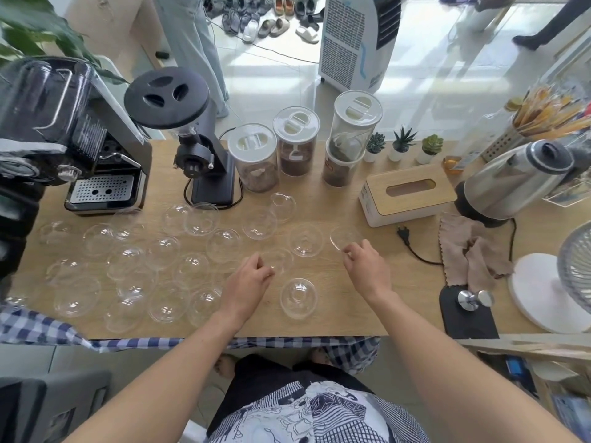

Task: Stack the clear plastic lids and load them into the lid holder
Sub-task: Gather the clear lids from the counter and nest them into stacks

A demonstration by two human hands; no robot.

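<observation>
Lids (198,219) of clear plastic lie scattered, unstacked, across the wooden table (351,302), most to the left of both hands. Left hand (248,284): fingers curled together, tips pinching the rim of one lid (277,259). Right hand (367,266): fingertips pinch the near edge of another lid (343,237). One upturned lid (298,298) sits between the wrists.

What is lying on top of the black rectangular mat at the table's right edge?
A shiny metal coffee tamper lies on its side on the black rectangular mat. Nothing else shows there.
</observation>
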